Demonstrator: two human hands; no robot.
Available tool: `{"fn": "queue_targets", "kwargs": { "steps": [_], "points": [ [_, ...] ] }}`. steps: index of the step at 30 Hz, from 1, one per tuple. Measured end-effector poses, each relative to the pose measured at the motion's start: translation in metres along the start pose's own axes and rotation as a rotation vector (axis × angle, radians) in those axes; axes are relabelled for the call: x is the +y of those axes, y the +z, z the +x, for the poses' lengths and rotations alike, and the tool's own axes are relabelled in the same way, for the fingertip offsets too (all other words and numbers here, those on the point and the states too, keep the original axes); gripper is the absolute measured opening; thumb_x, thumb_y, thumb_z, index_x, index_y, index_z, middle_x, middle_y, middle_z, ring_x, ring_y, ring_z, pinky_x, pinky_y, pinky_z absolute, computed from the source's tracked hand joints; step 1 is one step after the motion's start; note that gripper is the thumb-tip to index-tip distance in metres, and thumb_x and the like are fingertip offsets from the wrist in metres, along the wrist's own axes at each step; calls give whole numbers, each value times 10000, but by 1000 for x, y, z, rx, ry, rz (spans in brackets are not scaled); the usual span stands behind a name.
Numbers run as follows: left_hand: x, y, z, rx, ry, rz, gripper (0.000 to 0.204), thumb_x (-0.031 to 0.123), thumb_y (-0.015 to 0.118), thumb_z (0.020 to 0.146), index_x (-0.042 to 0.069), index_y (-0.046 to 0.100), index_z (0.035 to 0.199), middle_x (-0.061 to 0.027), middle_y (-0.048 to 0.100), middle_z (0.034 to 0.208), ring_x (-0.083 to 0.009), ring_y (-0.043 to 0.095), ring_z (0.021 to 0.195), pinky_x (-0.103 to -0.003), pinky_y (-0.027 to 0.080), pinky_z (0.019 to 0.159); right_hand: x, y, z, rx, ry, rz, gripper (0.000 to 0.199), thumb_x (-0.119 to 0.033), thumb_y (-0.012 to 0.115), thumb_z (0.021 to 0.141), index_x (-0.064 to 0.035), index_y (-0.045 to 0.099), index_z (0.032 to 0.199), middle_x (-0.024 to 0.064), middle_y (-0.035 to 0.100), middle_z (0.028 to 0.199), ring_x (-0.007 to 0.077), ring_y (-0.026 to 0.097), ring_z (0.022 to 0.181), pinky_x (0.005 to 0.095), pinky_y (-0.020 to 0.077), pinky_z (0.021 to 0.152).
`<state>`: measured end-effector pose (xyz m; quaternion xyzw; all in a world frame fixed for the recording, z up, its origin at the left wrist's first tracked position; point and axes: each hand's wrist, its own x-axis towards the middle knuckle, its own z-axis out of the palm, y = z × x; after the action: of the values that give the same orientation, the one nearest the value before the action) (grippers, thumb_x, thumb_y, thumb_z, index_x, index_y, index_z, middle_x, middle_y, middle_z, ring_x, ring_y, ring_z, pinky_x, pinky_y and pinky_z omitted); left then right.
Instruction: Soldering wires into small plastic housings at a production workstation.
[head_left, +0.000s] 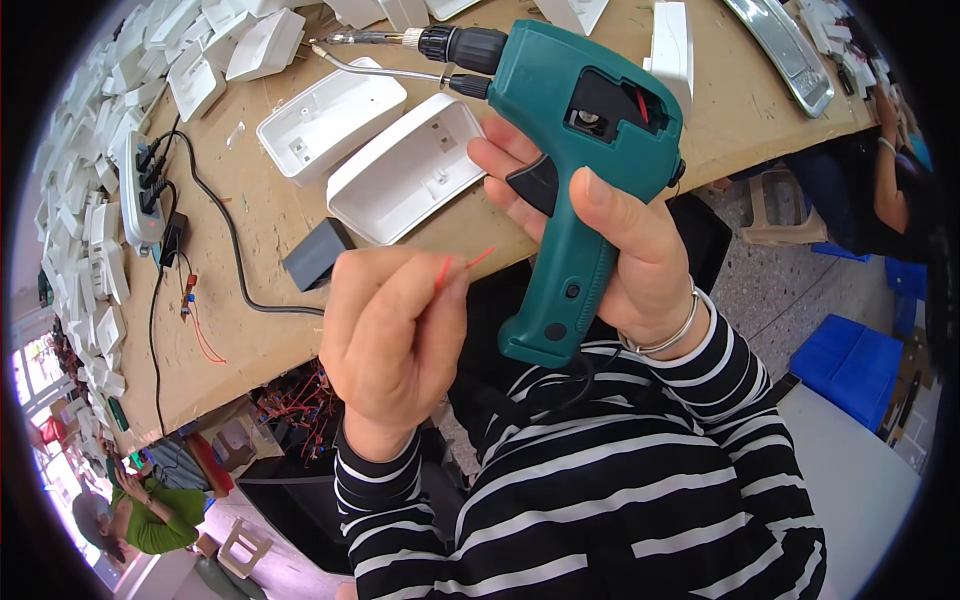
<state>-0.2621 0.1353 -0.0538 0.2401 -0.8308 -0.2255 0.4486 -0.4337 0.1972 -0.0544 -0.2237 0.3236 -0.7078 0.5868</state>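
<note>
My right hand [640, 240] is wrapped around the handle of a green soldering gun [545, 100], held tilted above the table edge with its tip toward the far left. Beneath its barrel runs a thin bent feed tube [385, 70]. A cutout in the gun's side exposes a dark mechanism with a bit of red. Left of the handle, my left hand [395, 330] is closed in a pinch on a short red wire [482, 257], whose end sticks out toward the gun. Two white plastic housings [405, 170] lie open side up behind my hands.
A dark grey block [318, 254] sits by the housings. White parts [130, 60] pile along the table's left and far sides. Near a power strip [138, 190] run black cables and a small wired board [189, 297]. Red-wired parts [300, 405] lie below the edge. Other people are nearby.
</note>
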Motion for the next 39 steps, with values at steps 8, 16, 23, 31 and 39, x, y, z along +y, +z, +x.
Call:
{"fn": "queue_targets", "kwargs": {
  "steps": [8,16,23,31,39],
  "points": [
    [-10,9,19,89,-1,358,177,49,763,664,50,697,828,-130,608,1048,-257,550,963,-357,377,857,-10,-3,-12,15,-42,-58,667,-268,590,937,25,269,1443,247,374,1431,349,410,1324,404,383,1093],
    [-24,10,32,16,-116,248,81,34,725,687,25,701,764,-93,638,1086,-266,546,1027,-356,411,905,-44,-23,-75,61,-144,-497,787,-390,700,853,90,348,1368,282,512,1265,289,641,985,363,569,798],
    [-28,20,33,50,-82,367,73,27,706,689,6,696,759,-83,629,1003,-256,531,913,-346,413,827,-45,-31,-113,104,-106,-732,788,-425,809,733,125,505,1209,192,605,1120,194,631,846,297,539,712],
    [-28,22,35,24,-68,447,69,37,692,691,8,699,752,-67,622,967,-247,522,890,-345,403,813,-32,-34,-123,103,-27,-672,703,-281,795,781,87,485,1293,226,585,1225,234,642,964,330,534,814],
    [-32,24,34,39,-50,502,82,82,704,677,42,714,748,-44,620,985,-247,522,913,-361,379,820,-28,-26,-116,142,2,-674,663,-257,790,786,67,498,1285,227,589,1213,230,648,957,325,541,805]
  ]
}}
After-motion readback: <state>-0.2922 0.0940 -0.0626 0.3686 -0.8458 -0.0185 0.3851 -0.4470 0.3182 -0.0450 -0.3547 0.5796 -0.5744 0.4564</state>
